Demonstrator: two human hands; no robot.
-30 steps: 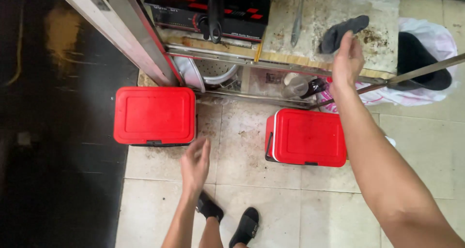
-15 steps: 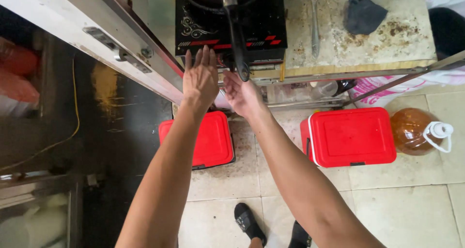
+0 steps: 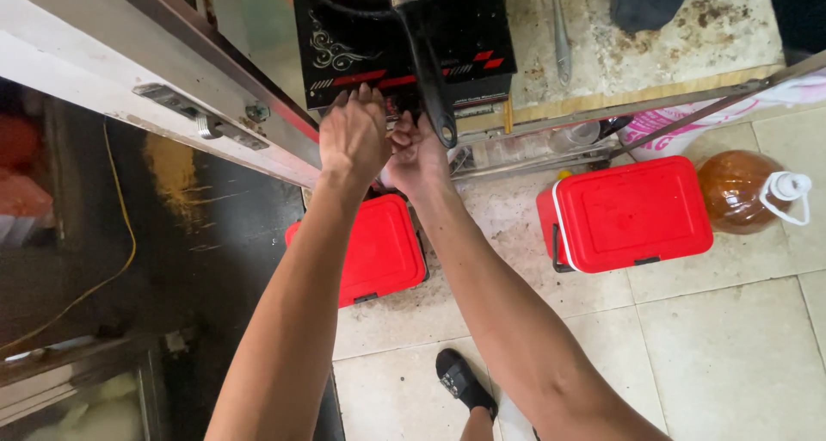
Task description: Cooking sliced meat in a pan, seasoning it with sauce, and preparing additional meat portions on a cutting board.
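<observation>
Hands meet at the front edge of the black induction cooker (image 3: 404, 49): the left hand (image 3: 353, 135), fingers loosely spread and holding nothing, lies against the right hand (image 3: 417, 153), whose fingers curl narrow at the cooker's edge; whether it grips anything I cannot tell. Directly at twelve o'clock from them the black pan handle (image 3: 426, 62) runs up the cooker, while one red box (image 3: 379, 247) sits at six o'clock and another red box (image 3: 632, 213) at four o'clock, beside an amber jug (image 3: 740, 191).

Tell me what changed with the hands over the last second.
Both hands came together at the front edge of the black cooktop: the left hand rose from low over the floor, the right hand came in from the worktop. Neither visibly grips anything. The pan handle and red boxes stayed put.
</observation>
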